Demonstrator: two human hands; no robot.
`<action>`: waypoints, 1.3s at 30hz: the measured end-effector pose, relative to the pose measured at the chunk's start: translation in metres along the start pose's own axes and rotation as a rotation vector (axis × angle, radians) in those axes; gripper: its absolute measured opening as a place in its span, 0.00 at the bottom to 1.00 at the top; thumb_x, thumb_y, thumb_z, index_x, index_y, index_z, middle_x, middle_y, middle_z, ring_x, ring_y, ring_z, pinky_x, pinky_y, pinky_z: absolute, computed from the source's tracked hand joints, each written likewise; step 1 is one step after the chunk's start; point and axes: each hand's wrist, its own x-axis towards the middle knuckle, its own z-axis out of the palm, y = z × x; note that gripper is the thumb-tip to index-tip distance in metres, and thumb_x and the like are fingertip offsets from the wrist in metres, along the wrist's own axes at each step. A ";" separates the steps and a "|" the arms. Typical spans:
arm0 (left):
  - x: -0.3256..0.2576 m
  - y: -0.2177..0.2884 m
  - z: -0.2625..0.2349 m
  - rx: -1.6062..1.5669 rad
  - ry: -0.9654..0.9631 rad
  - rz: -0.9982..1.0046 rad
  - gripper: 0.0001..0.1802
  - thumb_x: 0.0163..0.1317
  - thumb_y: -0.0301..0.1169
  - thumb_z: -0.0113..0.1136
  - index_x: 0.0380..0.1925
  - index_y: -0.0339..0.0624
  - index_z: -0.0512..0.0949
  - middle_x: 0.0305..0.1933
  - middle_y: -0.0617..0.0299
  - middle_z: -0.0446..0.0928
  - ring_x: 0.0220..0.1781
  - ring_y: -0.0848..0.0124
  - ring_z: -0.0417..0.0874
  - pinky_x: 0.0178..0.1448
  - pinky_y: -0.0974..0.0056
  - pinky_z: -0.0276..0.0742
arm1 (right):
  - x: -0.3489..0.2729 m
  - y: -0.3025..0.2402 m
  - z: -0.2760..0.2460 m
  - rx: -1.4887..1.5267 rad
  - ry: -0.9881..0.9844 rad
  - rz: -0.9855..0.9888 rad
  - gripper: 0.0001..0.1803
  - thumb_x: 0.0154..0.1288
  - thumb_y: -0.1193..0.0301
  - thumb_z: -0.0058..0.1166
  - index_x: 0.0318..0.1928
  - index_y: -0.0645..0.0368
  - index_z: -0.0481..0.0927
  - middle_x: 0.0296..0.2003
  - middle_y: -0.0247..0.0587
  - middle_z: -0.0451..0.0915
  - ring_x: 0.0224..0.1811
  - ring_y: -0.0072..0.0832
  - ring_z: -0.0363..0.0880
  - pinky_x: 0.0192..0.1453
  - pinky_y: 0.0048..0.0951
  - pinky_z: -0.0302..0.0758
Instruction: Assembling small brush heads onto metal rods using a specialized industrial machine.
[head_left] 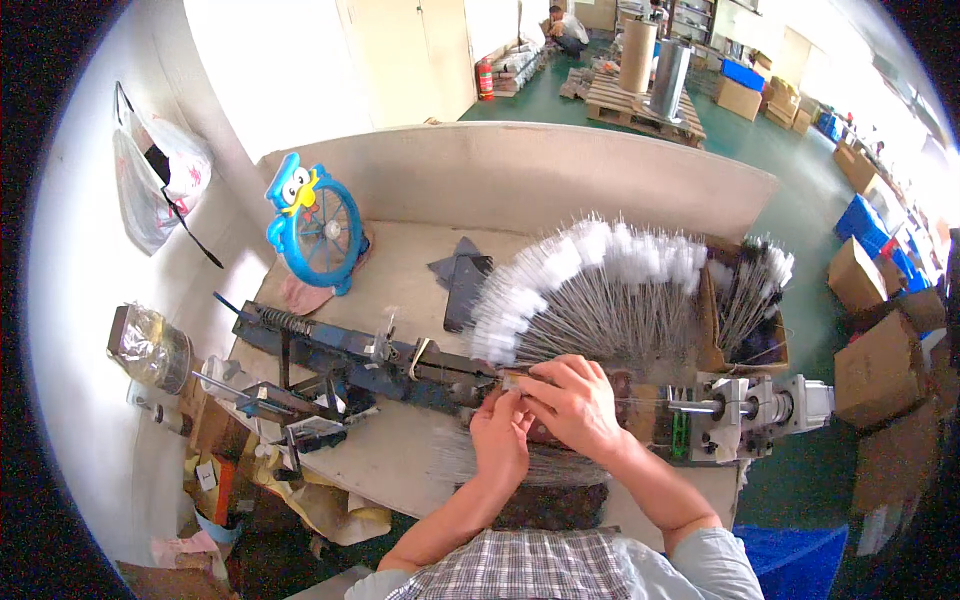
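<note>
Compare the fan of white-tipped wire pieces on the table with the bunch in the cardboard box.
The fan of wire pieces spreads in a wide arc; the boxed bunch stands packed close. The fan of wire pieces takes up far more room than the boxed bunch. The fan of wire pieces has white tips, while the boxed bunch mixes pale and dark. Both have thin greyish stems.

White-tufted wire brushes (pixel 605 295) lie fanned beside the long, dark-bodied bench machine (pixel 445 366)
</note>
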 end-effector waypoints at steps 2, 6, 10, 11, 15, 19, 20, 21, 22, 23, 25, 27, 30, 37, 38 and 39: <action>0.002 0.000 -0.003 -0.039 0.002 -0.042 0.05 0.58 0.26 0.54 0.34 0.39 0.72 0.35 0.62 0.76 0.36 0.73 0.77 0.45 0.67 0.73 | -0.002 0.002 0.000 0.011 -0.030 0.005 0.13 0.45 0.67 0.62 0.36 0.49 0.83 0.36 0.30 0.79 0.41 0.30 0.75 0.44 0.33 0.71; 0.001 -0.002 0.000 -0.098 0.034 -0.090 0.06 0.60 0.29 0.52 0.35 0.40 0.73 0.35 0.64 0.76 0.37 0.74 0.76 0.47 0.67 0.72 | -0.005 0.009 0.001 0.021 -0.051 0.004 0.14 0.48 0.65 0.59 0.40 0.46 0.82 0.38 0.29 0.78 0.42 0.30 0.74 0.45 0.33 0.70; 0.005 -0.002 -0.008 -0.161 -0.005 -0.089 0.06 0.61 0.31 0.51 0.33 0.40 0.73 0.36 0.62 0.76 0.38 0.72 0.78 0.46 0.65 0.71 | -0.004 0.003 0.001 0.043 -0.020 0.054 0.16 0.44 0.66 0.64 0.38 0.51 0.83 0.35 0.30 0.80 0.39 0.31 0.76 0.43 0.32 0.71; 0.004 -0.001 -0.007 -0.170 -0.012 -0.096 0.07 0.61 0.31 0.51 0.33 0.39 0.73 0.36 0.62 0.76 0.38 0.71 0.78 0.47 0.65 0.71 | -0.004 0.000 0.002 0.042 -0.020 0.053 0.16 0.44 0.66 0.64 0.38 0.51 0.83 0.35 0.30 0.80 0.39 0.31 0.76 0.43 0.32 0.71; 0.004 0.000 -0.004 -0.168 0.019 -0.103 0.08 0.62 0.31 0.50 0.33 0.38 0.72 0.36 0.61 0.76 0.39 0.70 0.78 0.48 0.64 0.73 | -0.004 -0.007 0.008 0.005 0.041 0.138 0.17 0.42 0.66 0.65 0.37 0.54 0.83 0.35 0.32 0.80 0.38 0.31 0.77 0.42 0.32 0.71; 0.003 -0.004 -0.005 -0.136 -0.008 -0.061 0.06 0.62 0.29 0.50 0.35 0.38 0.72 0.37 0.60 0.76 0.39 0.69 0.78 0.47 0.65 0.75 | -0.008 -0.005 0.006 -0.027 0.077 0.177 0.15 0.44 0.67 0.64 0.36 0.53 0.83 0.34 0.32 0.80 0.38 0.31 0.77 0.42 0.32 0.70; 0.003 -0.006 -0.004 -0.087 -0.012 -0.025 0.07 0.62 0.29 0.50 0.37 0.38 0.72 0.38 0.60 0.76 0.40 0.69 0.78 0.47 0.65 0.75 | -0.007 -0.003 0.005 -0.026 0.078 0.176 0.15 0.44 0.67 0.64 0.36 0.53 0.83 0.34 0.32 0.80 0.38 0.31 0.77 0.42 0.32 0.70; 0.002 -0.005 -0.003 -0.084 -0.012 -0.029 0.07 0.62 0.29 0.50 0.37 0.38 0.72 0.38 0.60 0.76 0.40 0.69 0.78 0.47 0.65 0.75 | -0.007 -0.004 0.003 -0.019 0.074 0.137 0.14 0.44 0.68 0.64 0.36 0.52 0.83 0.34 0.31 0.80 0.38 0.30 0.77 0.42 0.32 0.70; 0.000 -0.004 0.001 -0.069 -0.006 -0.010 0.06 0.61 0.27 0.50 0.37 0.37 0.71 0.37 0.60 0.76 0.39 0.69 0.78 0.46 0.66 0.76 | -0.008 -0.004 0.002 -0.012 0.070 0.100 0.14 0.45 0.69 0.63 0.36 0.51 0.83 0.34 0.31 0.80 0.37 0.30 0.77 0.42 0.33 0.70; -0.001 -0.004 0.002 -0.053 -0.001 0.010 0.06 0.61 0.25 0.51 0.37 0.36 0.71 0.37 0.60 0.75 0.39 0.69 0.78 0.45 0.67 0.76 | -0.009 -0.004 0.002 -0.013 0.070 0.106 0.14 0.45 0.69 0.63 0.36 0.51 0.83 0.34 0.31 0.80 0.37 0.30 0.77 0.42 0.33 0.70; 0.000 -0.005 0.001 -0.028 0.006 0.022 0.05 0.61 0.25 0.50 0.36 0.37 0.71 0.37 0.59 0.75 0.39 0.69 0.78 0.45 0.68 0.76 | -0.008 -0.002 0.002 -0.022 0.046 0.080 0.13 0.45 0.69 0.63 0.36 0.50 0.83 0.34 0.29 0.79 0.38 0.30 0.77 0.42 0.33 0.70; 0.001 -0.007 0.000 -0.006 0.016 0.039 0.05 0.61 0.25 0.50 0.36 0.37 0.71 0.36 0.59 0.75 0.39 0.70 0.78 0.45 0.68 0.76 | -0.011 0.001 0.001 -0.017 0.045 0.083 0.13 0.45 0.69 0.63 0.36 0.50 0.83 0.35 0.29 0.79 0.38 0.30 0.76 0.42 0.33 0.70; 0.002 -0.008 0.000 -0.014 -0.028 0.036 0.05 0.61 0.27 0.51 0.35 0.38 0.72 0.36 0.59 0.75 0.38 0.71 0.78 0.44 0.68 0.76 | -0.009 0.002 0.002 0.004 0.035 0.085 0.13 0.45 0.69 0.63 0.35 0.50 0.83 0.36 0.29 0.79 0.39 0.30 0.76 0.43 0.33 0.70; 0.004 -0.007 -0.003 -0.090 0.011 -0.005 0.05 0.62 0.28 0.51 0.34 0.40 0.74 0.35 0.62 0.75 0.38 0.73 0.78 0.41 0.70 0.75 | -0.007 -0.002 0.003 0.032 0.009 0.088 0.13 0.44 0.69 0.63 0.35 0.50 0.83 0.38 0.30 0.79 0.41 0.31 0.76 0.44 0.34 0.70; 0.004 -0.006 -0.002 -0.086 0.033 -0.018 0.05 0.62 0.28 0.51 0.34 0.41 0.74 0.35 0.63 0.76 0.38 0.73 0.78 0.41 0.70 0.74 | -0.007 -0.002 0.003 0.031 0.009 0.086 0.13 0.44 0.69 0.63 0.35 0.50 0.83 0.38 0.30 0.79 0.41 0.31 0.76 0.44 0.34 0.70; 0.003 -0.005 0.000 -0.087 0.034 -0.019 0.05 0.62 0.28 0.51 0.34 0.41 0.74 0.35 0.63 0.76 0.38 0.73 0.78 0.41 0.70 0.74 | -0.007 -0.002 0.004 0.035 0.009 0.091 0.13 0.44 0.69 0.63 0.35 0.50 0.83 0.38 0.30 0.79 0.41 0.31 0.76 0.44 0.34 0.70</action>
